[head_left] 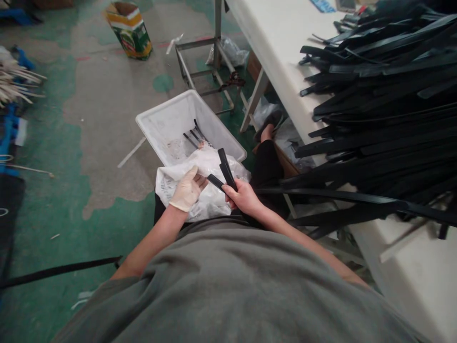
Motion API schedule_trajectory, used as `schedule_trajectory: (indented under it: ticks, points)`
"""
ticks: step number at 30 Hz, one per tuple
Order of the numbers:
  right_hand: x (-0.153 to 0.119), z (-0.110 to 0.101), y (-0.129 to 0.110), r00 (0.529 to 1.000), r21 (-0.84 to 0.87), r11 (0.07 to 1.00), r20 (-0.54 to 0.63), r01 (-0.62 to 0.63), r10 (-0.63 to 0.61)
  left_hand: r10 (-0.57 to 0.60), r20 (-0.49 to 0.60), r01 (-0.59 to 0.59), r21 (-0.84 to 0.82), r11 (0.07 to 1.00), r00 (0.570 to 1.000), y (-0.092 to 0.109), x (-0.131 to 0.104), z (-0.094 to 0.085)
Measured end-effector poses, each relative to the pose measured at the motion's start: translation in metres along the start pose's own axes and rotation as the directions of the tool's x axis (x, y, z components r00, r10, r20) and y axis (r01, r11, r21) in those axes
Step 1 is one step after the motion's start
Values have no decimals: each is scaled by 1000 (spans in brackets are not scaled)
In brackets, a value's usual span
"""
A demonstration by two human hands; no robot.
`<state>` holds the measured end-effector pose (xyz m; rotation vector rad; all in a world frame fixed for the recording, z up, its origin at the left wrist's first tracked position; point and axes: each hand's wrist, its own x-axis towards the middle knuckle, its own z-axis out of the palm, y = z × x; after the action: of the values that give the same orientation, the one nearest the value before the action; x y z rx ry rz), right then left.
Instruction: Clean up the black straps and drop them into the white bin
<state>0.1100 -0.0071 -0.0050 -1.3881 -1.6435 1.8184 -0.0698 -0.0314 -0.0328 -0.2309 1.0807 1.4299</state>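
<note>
My right hand (243,196) is closed around a few flat black strips (226,166), their ends sticking out past the thumb and fanning slightly apart. A long black strip (321,193) runs rightward from behind that hand toward the table; whether it belongs to the same strips, I cannot tell. My left hand (189,189), in a pale thin glove, is open just left of the strip ends, palm turned toward them. Under both hands a crumpled white plastic bag (171,181) lies over my lap and the near rim of a white bin (160,116). Several short black pieces (193,136) lean inside the bin.
A thick pile of black strips (378,109) covers much of the white table (271,28) on my right. A metal frame (200,74) and a green and yellow carton (132,35) stand on the floor ahead. Pale sticks (21,78) are bundled at left.
</note>
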Motion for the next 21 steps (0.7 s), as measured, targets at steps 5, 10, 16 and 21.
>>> schedule_trajectory:
  ticks: [5, 10, 16, 21]
  points:
    - [6, 3, 3, 999, -80, 996, -9, 31, -32, 59, 17, -60, 45, 997, 998, 0, 2, -4]
    - [11, 1, 1, 997, -89, 994, -38, 59, -62, 128, 20, -129, 56, 990, 992, -2, 4, -6]
    - [14, 4, 2, 998, -94, 994, -26, 61, -64, 148, 25, -150, 105, 983, 989, -2, 5, -2]
    - [14, 4, 6, 996, -84, 994, -36, 73, -76, 134, 36, -137, 90, 987, 990, -3, 2, 1]
